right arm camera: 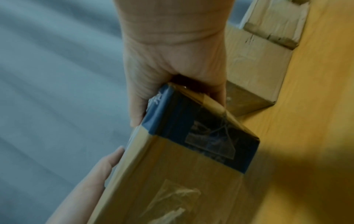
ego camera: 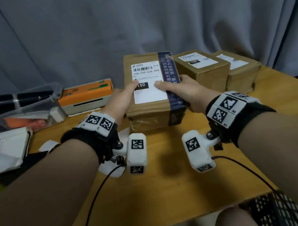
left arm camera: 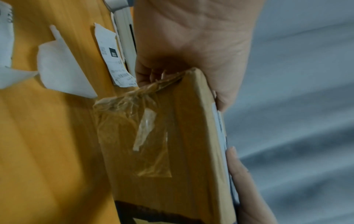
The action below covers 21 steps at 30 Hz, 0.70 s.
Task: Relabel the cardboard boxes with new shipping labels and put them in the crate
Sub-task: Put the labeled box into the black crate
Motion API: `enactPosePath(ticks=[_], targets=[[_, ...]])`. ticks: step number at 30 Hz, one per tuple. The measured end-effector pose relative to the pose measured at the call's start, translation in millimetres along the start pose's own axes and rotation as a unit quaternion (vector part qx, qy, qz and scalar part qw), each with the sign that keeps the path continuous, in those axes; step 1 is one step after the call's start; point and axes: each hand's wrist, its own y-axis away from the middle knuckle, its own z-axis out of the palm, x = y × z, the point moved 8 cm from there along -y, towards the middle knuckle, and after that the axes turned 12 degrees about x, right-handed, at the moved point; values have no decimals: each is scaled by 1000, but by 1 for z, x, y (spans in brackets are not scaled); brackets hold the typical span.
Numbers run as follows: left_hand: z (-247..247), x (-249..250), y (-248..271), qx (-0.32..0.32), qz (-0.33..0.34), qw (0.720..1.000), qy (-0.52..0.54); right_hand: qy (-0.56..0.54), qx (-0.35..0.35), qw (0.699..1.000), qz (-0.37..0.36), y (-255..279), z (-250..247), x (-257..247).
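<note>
A cardboard box (ego camera: 150,112) with a blue tape band and a white shipping label (ego camera: 150,93) on top is held between both hands at the table's middle. My left hand (ego camera: 121,99) grips its left side, thumb lying on the label. My right hand (ego camera: 185,91) grips the right side over the blue tape, thumb also on the label. In the wrist views, the left hand (left arm camera: 191,37) clasps the box (left arm camera: 153,151) at one corner and the right hand (right arm camera: 172,53) clasps the box (right arm camera: 172,174) at the taped corner. Whether the box touches the table I cannot tell. A black mesh crate (ego camera: 276,211) shows at bottom right.
Two more labelled cardboard boxes (ego camera: 203,67) (ego camera: 241,70) stand close to the right. An orange label printer (ego camera: 87,96) and a clear plastic bin (ego camera: 26,110) sit at the left. Torn paper scraps (left arm camera: 63,68) lie on the wooden table (ego camera: 173,185). A grey curtain hangs behind.
</note>
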Motion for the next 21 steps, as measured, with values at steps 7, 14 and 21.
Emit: enactPosePath(ticks=[7, 14, 21], targets=[[51, 23, 84, -19, 44, 998, -39, 11, 60, 998, -17, 63, -94, 10], [109, 32, 177, -27, 95, 992, -78, 53, 12, 999, 2, 133, -192, 24], [207, 25, 231, -107, 147, 979, -89, 0, 82, 997, 4, 163, -287, 67]])
